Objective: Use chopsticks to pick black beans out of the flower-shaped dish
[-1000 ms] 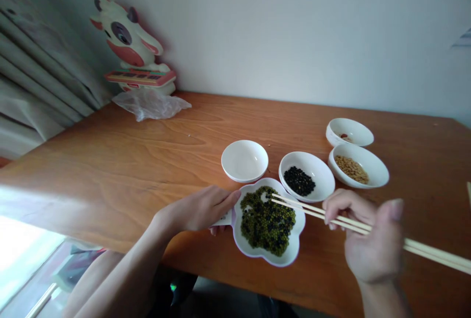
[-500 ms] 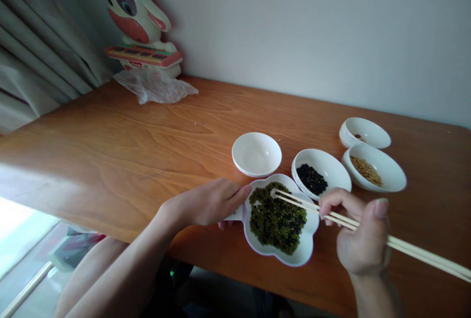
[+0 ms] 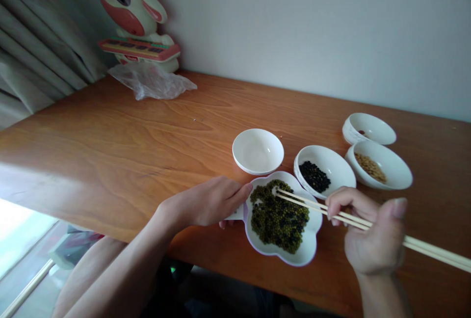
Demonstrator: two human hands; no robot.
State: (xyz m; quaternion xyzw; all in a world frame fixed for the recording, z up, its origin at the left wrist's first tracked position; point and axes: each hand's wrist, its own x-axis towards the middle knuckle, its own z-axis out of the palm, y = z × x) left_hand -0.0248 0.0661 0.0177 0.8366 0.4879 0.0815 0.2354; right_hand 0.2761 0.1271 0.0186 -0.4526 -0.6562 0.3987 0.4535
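Note:
My left hand (image 3: 217, 202) is closed round the short handle of a white, scalloped dish (image 3: 311, 239) with a pale purple rim. Green beans (image 3: 274, 220) mixed with black ones cover much of its floor. My right hand (image 3: 371, 232) grips a pair of light wooden chopsticks (image 3: 342, 217), whose tips are among the beans near the dish's far left side. Whether a bean is pinched between the tips is too small to tell. Touching or nearly touching the dish's far right is a white bowl (image 3: 340, 173) with black beans (image 3: 314, 176).
A white bowl (image 3: 257, 151) with nothing visible in it stands behind the dish. To the right, one bowl (image 3: 399, 171) holds tan beans; another bowl (image 3: 379, 129) behind it holds a few reddish pieces. A plastic bag (image 3: 154, 82) and cow toy (image 3: 140, 38) are back left.
The view has shifted slightly. My right hand has moved a little to the right, while the chopstick tips stay at nearly the same spot in the beans. My left hand keeps its grip.

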